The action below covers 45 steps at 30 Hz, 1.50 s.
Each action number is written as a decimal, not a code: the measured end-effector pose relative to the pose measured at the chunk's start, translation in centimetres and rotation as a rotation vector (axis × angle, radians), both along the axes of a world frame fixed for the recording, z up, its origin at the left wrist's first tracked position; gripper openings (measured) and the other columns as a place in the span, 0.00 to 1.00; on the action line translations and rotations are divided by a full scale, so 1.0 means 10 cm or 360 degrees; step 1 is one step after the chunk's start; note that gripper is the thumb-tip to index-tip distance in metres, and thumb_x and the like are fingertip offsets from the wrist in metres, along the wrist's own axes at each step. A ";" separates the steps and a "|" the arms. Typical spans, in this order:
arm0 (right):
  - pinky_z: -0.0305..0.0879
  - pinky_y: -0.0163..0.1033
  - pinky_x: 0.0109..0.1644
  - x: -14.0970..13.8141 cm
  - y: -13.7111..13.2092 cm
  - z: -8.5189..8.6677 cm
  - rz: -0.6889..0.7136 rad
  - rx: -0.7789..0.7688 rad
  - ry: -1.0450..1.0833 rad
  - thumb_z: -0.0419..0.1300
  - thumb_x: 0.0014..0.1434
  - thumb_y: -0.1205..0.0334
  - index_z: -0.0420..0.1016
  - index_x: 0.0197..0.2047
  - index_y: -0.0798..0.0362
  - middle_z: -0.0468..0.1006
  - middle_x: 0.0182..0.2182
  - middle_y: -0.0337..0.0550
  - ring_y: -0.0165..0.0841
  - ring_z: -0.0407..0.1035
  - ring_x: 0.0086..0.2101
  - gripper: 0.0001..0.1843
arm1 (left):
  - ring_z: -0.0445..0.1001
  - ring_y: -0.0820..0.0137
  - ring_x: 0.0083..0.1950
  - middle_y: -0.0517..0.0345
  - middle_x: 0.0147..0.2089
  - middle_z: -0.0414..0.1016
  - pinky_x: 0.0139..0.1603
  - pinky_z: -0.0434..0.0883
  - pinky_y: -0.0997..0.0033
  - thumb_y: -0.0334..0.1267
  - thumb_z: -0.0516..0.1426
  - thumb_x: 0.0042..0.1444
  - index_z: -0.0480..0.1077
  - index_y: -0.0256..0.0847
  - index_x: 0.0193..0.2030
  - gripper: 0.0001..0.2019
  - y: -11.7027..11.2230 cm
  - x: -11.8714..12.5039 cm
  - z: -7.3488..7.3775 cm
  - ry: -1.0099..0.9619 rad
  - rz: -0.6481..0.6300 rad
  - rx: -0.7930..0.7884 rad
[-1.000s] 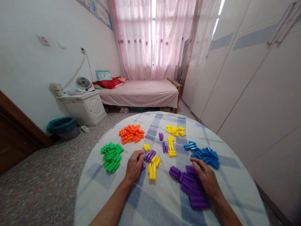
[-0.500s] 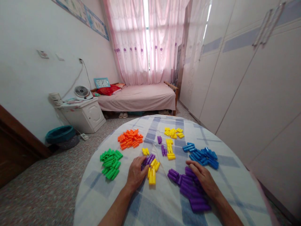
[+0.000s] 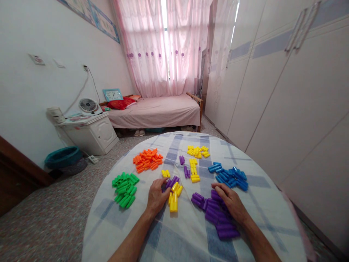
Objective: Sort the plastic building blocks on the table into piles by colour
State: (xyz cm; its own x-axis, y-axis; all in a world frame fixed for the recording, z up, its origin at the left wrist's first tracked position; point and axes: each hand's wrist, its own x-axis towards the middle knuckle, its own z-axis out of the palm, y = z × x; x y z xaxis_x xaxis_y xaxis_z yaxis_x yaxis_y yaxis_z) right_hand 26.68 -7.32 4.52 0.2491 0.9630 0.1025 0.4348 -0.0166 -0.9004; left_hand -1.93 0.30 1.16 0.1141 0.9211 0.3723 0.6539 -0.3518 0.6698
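Note:
My left hand point(image 3: 157, 196) curls its fingers and thumb around the left end of a small group of purple plastic tubes point(image 3: 172, 182) on the table. Yellow tubes point(image 3: 173, 202) lie against that group, just right of my thumb. My right hand point(image 3: 229, 200) lies over the upper right side of a larger purple tube pile point(image 3: 214, 211), its fingers stretched forward and its thumb hidden. Ahead of it sits a pile of blue tubes point(image 3: 231, 178). A short column of yellow tubes point(image 3: 193, 170) stands between the hands, farther back, with a few purple tubes point(image 3: 187, 172) beside it.
Orange tubes point(image 3: 148, 160) and green tubes point(image 3: 125, 190) lie in piles at the left. More yellow tubes point(image 3: 198, 151) are at the back. Everything rests on a round table with a checked cloth point(image 3: 188, 233). A bed point(image 3: 152, 112) and a wardrobe point(image 3: 272, 91) stand beyond.
The whole view has shifted slightly, so things appear a little farther left. Both hands keep nearly the same places among the tubes.

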 end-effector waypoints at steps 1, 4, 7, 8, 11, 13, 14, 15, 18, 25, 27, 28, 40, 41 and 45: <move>0.61 0.49 0.55 0.00 0.00 0.01 -0.0004 -0.0009 0.0012 0.54 0.53 0.45 0.78 0.39 0.51 0.79 0.43 0.47 0.43 0.70 0.47 0.22 | 0.71 0.64 0.45 0.53 0.41 0.74 0.51 0.68 0.60 0.31 0.57 0.47 0.71 0.38 0.47 0.17 0.01 0.00 -0.01 -0.0035 0.0033 -0.0012; 0.60 0.48 0.56 -0.02 -0.01 0.02 -0.0017 -0.0031 0.0043 0.54 0.52 0.45 0.78 0.39 0.51 0.78 0.43 0.48 0.43 0.70 0.47 0.22 | 0.72 0.66 0.43 0.55 0.40 0.73 0.48 0.69 0.62 0.32 0.55 0.48 0.70 0.38 0.47 0.17 0.04 -0.02 -0.04 -0.0197 0.0127 -0.0058; 0.59 0.47 0.55 -0.01 -0.01 0.02 -0.0006 -0.0042 0.0045 0.53 0.52 0.45 0.77 0.39 0.51 0.78 0.43 0.47 0.43 0.70 0.47 0.21 | 0.72 0.67 0.38 0.57 0.36 0.72 0.44 0.70 0.65 0.35 0.54 0.51 0.70 0.38 0.47 0.15 0.06 -0.06 -0.05 -0.0351 0.0112 -0.0114; 0.60 0.47 0.55 -0.01 -0.01 0.01 0.0003 -0.0041 0.0042 0.53 0.52 0.46 0.77 0.39 0.51 0.78 0.43 0.47 0.42 0.70 0.47 0.21 | 0.72 0.68 0.37 0.57 0.36 0.72 0.43 0.71 0.65 0.35 0.53 0.52 0.70 0.38 0.46 0.15 0.06 -0.07 -0.05 -0.0387 0.0087 -0.0122; 0.60 0.46 0.55 -0.01 0.00 0.01 0.0025 -0.0027 0.0033 0.54 0.52 0.46 0.77 0.39 0.51 0.78 0.43 0.47 0.42 0.70 0.46 0.21 | 0.73 0.68 0.40 0.54 0.42 0.72 0.44 0.71 0.65 0.37 0.53 0.53 0.70 0.38 0.45 0.13 0.07 -0.08 -0.04 -0.0427 0.0008 -0.0092; 0.60 0.45 0.54 -0.01 0.00 0.01 0.0020 -0.0019 0.0031 0.54 0.52 0.46 0.77 0.39 0.51 0.78 0.43 0.46 0.42 0.70 0.46 0.20 | 0.72 0.66 0.45 0.52 0.47 0.72 0.49 0.69 0.63 0.38 0.55 0.52 0.71 0.39 0.44 0.12 0.07 -0.06 -0.03 -0.0310 -0.0039 -0.0024; 0.60 0.45 0.54 -0.01 0.00 0.01 0.0013 -0.0019 0.0031 0.54 0.52 0.46 0.77 0.39 0.51 0.78 0.43 0.46 0.42 0.70 0.46 0.20 | 0.71 0.64 0.47 0.52 0.47 0.72 0.51 0.68 0.61 0.38 0.56 0.52 0.72 0.40 0.43 0.12 0.06 -0.05 -0.02 -0.0218 -0.0051 0.0004; 0.60 0.46 0.54 -0.01 0.00 0.01 0.0007 -0.0021 0.0030 0.54 0.52 0.46 0.77 0.39 0.51 0.78 0.43 0.46 0.42 0.70 0.46 0.21 | 0.71 0.63 0.48 0.52 0.45 0.73 0.52 0.67 0.59 0.38 0.57 0.51 0.72 0.40 0.42 0.12 0.06 -0.04 -0.02 -0.0124 -0.0055 0.0024; 0.60 0.46 0.54 -0.02 0.00 0.01 0.0001 -0.0037 0.0027 0.54 0.52 0.46 0.77 0.39 0.51 0.78 0.43 0.47 0.42 0.70 0.46 0.21 | 0.71 0.63 0.44 0.54 0.39 0.75 0.50 0.68 0.58 0.38 0.57 0.51 0.73 0.39 0.43 0.12 0.03 -0.01 0.00 0.0032 -0.0020 0.0018; 0.60 0.46 0.54 -0.01 0.01 -0.02 0.0001 -0.0035 0.0029 0.54 0.52 0.46 0.77 0.40 0.51 0.78 0.43 0.47 0.42 0.70 0.46 0.21 | 0.72 0.67 0.41 0.56 0.41 0.72 0.46 0.71 0.64 0.34 0.56 0.48 0.71 0.39 0.46 0.16 0.03 -0.05 -0.01 -0.0313 0.0043 -0.0006; 0.60 0.45 0.54 0.00 0.01 -0.02 -0.0009 -0.0031 0.0030 0.54 0.52 0.46 0.77 0.40 0.51 0.78 0.43 0.47 0.42 0.70 0.46 0.21 | 0.73 0.67 0.43 0.55 0.41 0.71 0.47 0.71 0.63 0.35 0.56 0.49 0.71 0.40 0.45 0.14 0.04 -0.09 0.03 -0.0438 0.0115 0.0071; 0.61 0.45 0.54 0.00 0.01 -0.03 -0.0013 -0.0032 0.0029 0.54 0.52 0.46 0.77 0.40 0.51 0.79 0.42 0.46 0.42 0.70 0.46 0.21 | 0.73 0.66 0.43 0.55 0.42 0.71 0.48 0.70 0.62 0.36 0.56 0.49 0.71 0.40 0.44 0.14 0.04 -0.11 0.07 -0.0491 0.0164 0.0121; 0.61 0.45 0.54 0.02 0.02 -0.09 -0.0013 0.0003 -0.0011 0.54 0.51 0.47 0.77 0.40 0.50 0.78 0.43 0.46 0.41 0.70 0.46 0.20 | 0.70 0.69 0.44 0.56 0.41 0.71 0.46 0.68 0.71 0.22 0.56 0.44 0.73 0.40 0.41 0.17 -0.87 0.74 0.50 -0.0400 -0.0981 -0.0400; 0.61 0.45 0.54 0.02 0.02 -0.10 -0.0015 0.0006 -0.0015 0.54 0.51 0.47 0.77 0.40 0.50 0.78 0.43 0.46 0.41 0.70 0.46 0.20 | 0.70 0.69 0.44 0.55 0.41 0.71 0.46 0.68 0.71 0.22 0.57 0.44 0.73 0.40 0.41 0.17 -0.91 0.83 0.45 -0.0361 -0.1036 -0.0411; 0.60 0.45 0.54 0.03 0.01 -0.10 0.0001 -0.0006 -0.0024 0.54 0.51 0.47 0.77 0.40 0.50 0.78 0.43 0.45 0.41 0.69 0.46 0.20 | 0.69 0.66 0.47 0.52 0.44 0.72 0.50 0.68 0.67 0.23 0.57 0.44 0.73 0.39 0.44 0.18 -0.96 1.01 0.38 -0.0210 -0.1111 -0.0291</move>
